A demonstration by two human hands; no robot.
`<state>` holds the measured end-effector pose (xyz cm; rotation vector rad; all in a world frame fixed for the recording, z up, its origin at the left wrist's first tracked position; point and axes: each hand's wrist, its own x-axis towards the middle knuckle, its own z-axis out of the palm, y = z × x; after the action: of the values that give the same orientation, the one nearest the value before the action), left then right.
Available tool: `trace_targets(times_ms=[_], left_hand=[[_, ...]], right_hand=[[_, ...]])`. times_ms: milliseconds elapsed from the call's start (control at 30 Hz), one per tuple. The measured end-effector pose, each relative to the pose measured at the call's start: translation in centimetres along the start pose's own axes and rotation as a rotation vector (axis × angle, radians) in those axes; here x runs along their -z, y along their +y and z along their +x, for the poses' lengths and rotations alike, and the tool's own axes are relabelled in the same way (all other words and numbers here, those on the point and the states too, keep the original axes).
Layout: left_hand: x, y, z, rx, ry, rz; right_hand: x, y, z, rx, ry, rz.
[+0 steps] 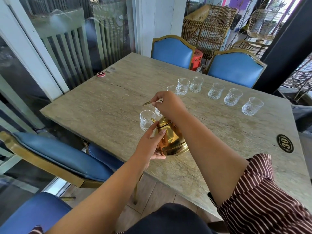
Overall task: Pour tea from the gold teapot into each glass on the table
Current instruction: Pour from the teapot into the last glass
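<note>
Right grip (pixel 166 105) pinches the handle above the gold teapot (pixel 170 141); left grip (pixel 152 142) cups it.

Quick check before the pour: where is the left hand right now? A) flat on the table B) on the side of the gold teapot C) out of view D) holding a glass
B: the left hand rests against the side of the gold teapot, thumb up near its lid, while the right hand holds the thin gold handle above it.

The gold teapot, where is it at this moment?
In the head view the gold teapot sits low centre, tilted near the table's near-left edge, between both hands, its spout beside the nearest glass.
</note>
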<state>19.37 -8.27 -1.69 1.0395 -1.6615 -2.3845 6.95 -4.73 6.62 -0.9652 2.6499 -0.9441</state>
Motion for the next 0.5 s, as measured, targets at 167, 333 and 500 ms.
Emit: trace_targets(times_ms=[167, 333, 500], left_hand=[[0.00, 0.24, 0.00, 0.005, 0.002, -0.008], [0.16, 0.14, -0.05, -0.008, -0.002, 0.002], [0.41, 0.17, 0.03, -0.007, -0.006, -0.001]], right_hand=[[0.18, -0.31, 0.03, 0.012, 0.002, -0.005], [0.09, -0.45, 0.12, 0.027, 0.005, -0.003], [0.07, -0.66, 0.15, 0.021, 0.006, -0.011]])
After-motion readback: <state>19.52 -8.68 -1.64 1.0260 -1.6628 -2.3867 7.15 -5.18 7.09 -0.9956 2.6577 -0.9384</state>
